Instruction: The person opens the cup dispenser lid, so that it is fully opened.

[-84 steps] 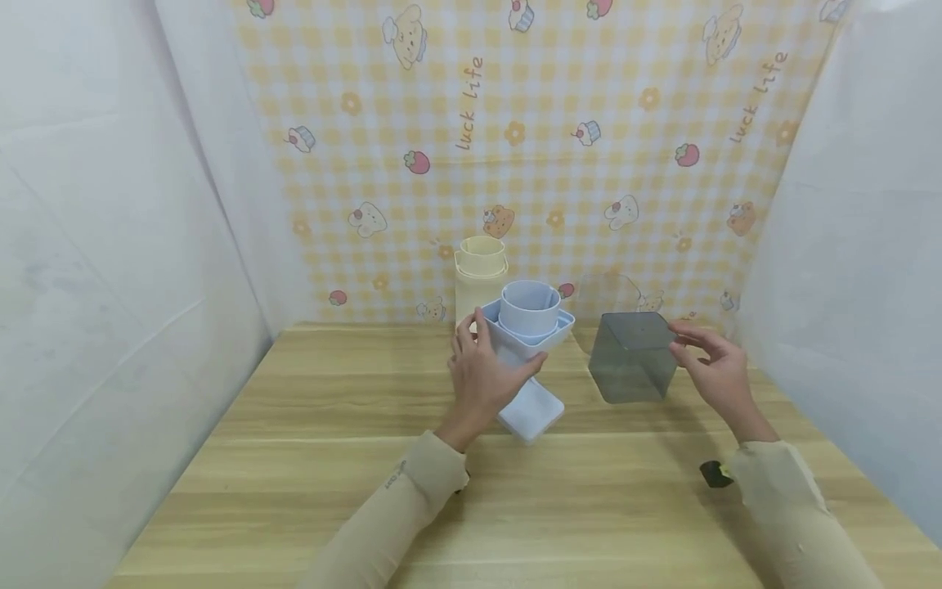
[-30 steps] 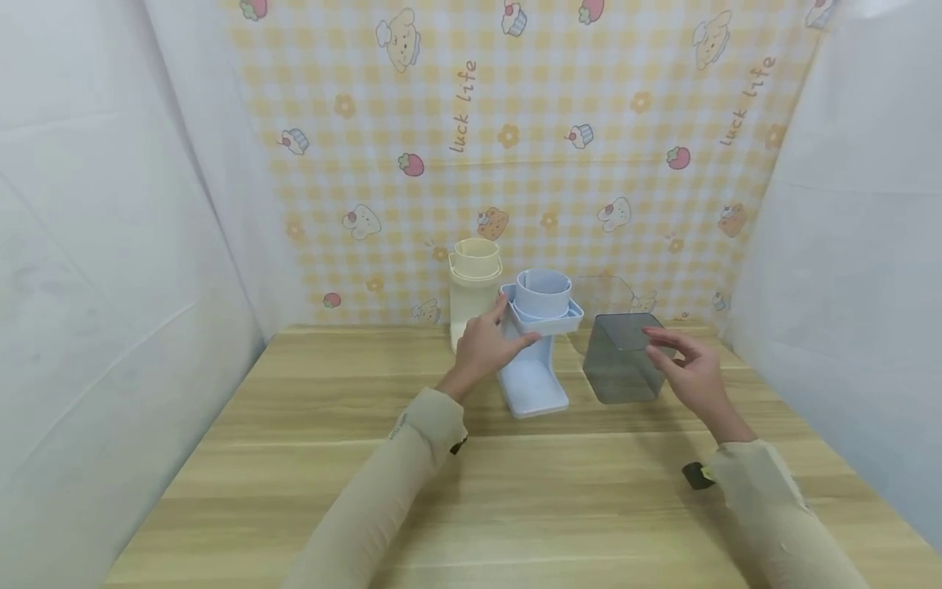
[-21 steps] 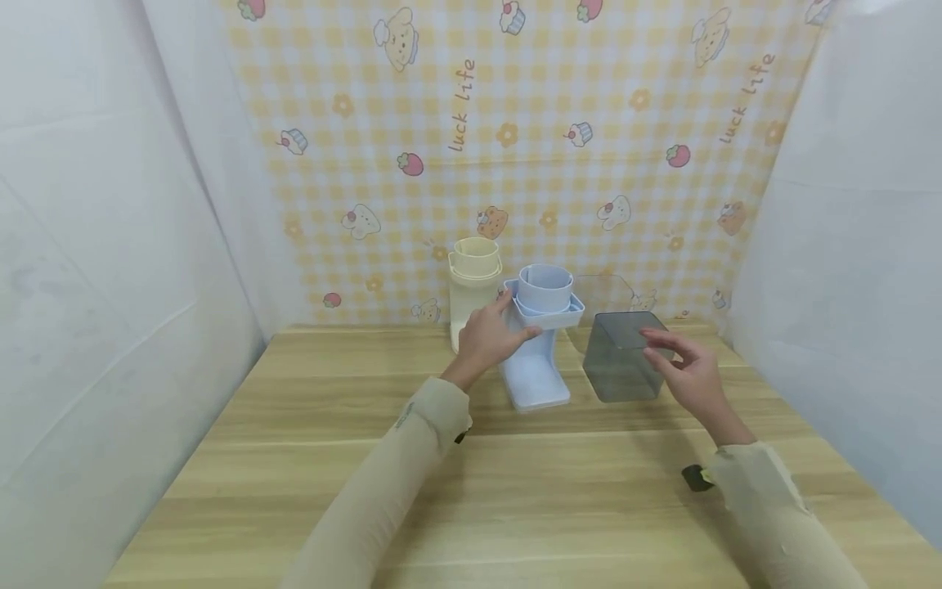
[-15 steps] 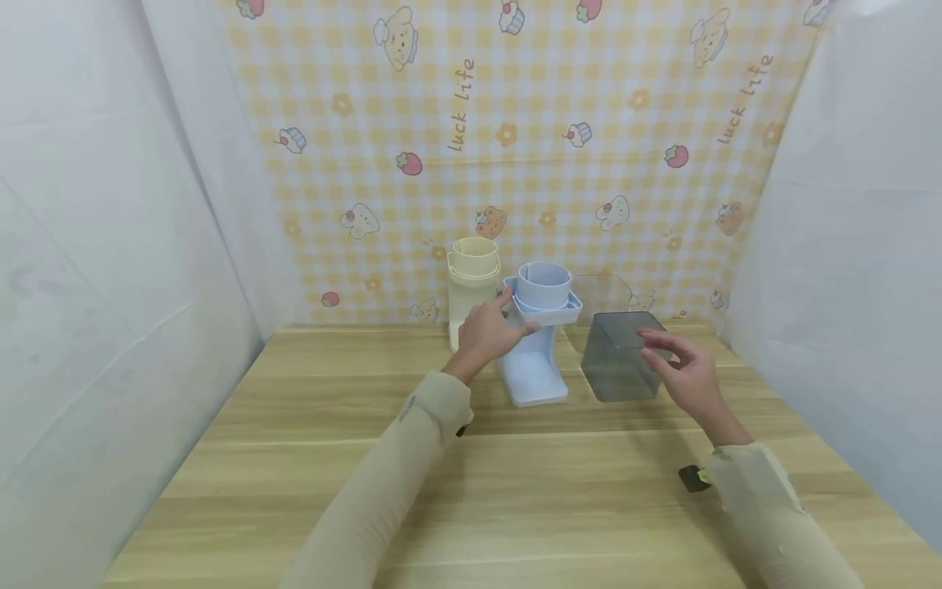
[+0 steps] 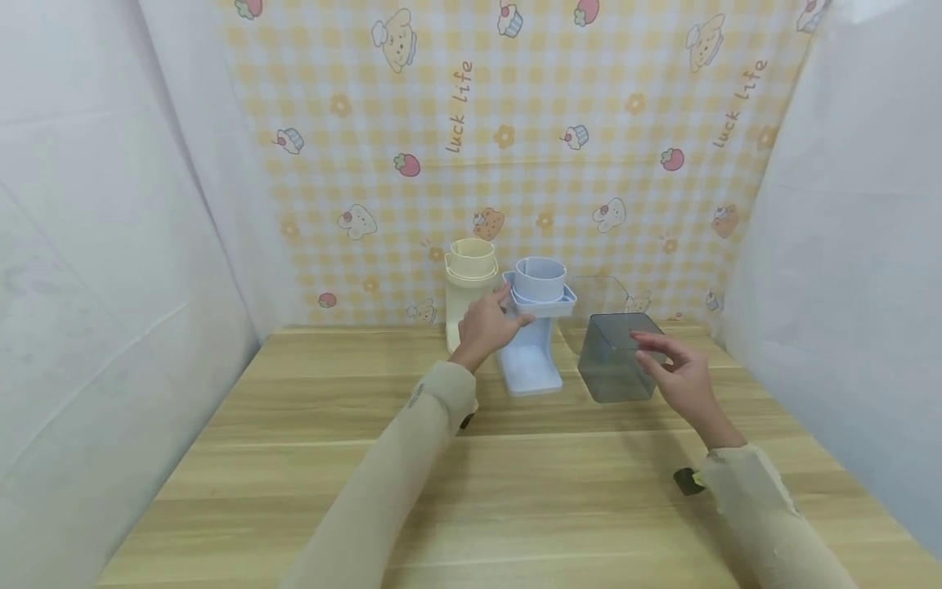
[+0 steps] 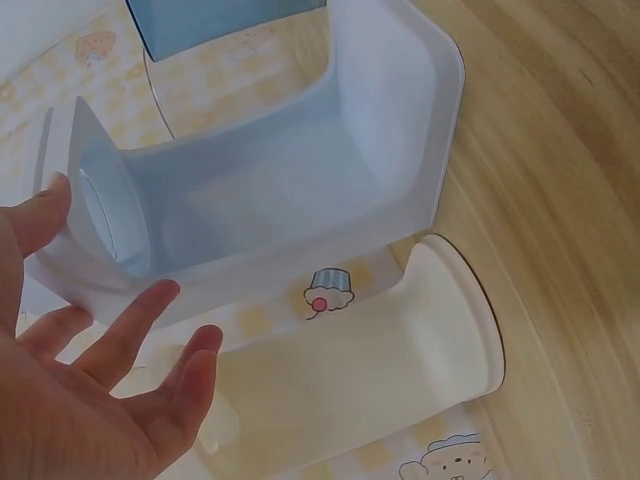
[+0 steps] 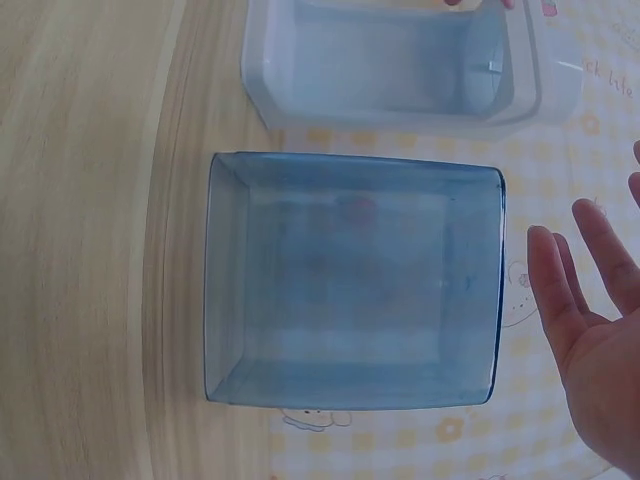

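Observation:
A light-blue plastic stand point(image 5: 531, 366), with a flat base, an upright back and a round collar on top, rests upright on the table. My left hand point(image 5: 486, 329) holds its upper part from the left; in the left wrist view the thumb point(image 6: 42, 215) lies on the top block and the fingers touch its side. Right of the stand sits a smoky see-through box point(image 5: 616, 372), flat face up. Close to its right side hovers my right hand point(image 5: 686, 378), fingers slightly bent and holding nothing. The right wrist view has a gap between that hand and the box point(image 7: 345, 290).
A similar cream stand point(image 5: 458, 311) stands behind and left of the blue one. Behind the wooden table point(image 5: 574, 507) hangs a checked, cartoon-printed cloth point(image 5: 508, 176). White sheets point(image 5: 96, 270) close off both sides.
The blue stand has been turned and pushed back on the table by my left hand, its base now facing forward. My right hand has come off the box's edge.

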A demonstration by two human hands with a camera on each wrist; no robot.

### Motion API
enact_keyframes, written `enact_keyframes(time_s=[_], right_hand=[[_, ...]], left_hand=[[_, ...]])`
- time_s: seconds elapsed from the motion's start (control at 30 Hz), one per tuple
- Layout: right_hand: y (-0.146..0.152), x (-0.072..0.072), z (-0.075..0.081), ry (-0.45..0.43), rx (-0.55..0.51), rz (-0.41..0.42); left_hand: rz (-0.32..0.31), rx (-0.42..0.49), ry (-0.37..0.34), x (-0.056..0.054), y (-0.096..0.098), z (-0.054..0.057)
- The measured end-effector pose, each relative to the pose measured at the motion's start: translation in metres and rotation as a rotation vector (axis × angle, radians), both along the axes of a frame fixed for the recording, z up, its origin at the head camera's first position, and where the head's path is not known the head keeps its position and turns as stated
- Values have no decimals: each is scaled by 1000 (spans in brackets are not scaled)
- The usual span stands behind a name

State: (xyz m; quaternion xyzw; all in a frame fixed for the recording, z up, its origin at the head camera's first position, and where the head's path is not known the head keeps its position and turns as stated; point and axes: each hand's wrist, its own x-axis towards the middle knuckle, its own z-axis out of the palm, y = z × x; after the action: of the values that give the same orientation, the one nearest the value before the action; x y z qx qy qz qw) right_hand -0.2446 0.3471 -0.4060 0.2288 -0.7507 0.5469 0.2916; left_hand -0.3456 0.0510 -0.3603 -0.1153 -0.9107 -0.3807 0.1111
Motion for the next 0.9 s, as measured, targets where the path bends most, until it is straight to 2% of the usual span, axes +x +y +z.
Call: enact_keyframes(time_s=[0.53,0.77,0.9], right_hand=[[4,2,-4,-17,-19,17],[6,4,-4,-29,9,-3],[3,5,-2,-25,-5,17]], left_hand=[[46,-34,-1,-23,11,1],[61,-73,8,-29,15,4],[53,-91,2,-32,12,6]])
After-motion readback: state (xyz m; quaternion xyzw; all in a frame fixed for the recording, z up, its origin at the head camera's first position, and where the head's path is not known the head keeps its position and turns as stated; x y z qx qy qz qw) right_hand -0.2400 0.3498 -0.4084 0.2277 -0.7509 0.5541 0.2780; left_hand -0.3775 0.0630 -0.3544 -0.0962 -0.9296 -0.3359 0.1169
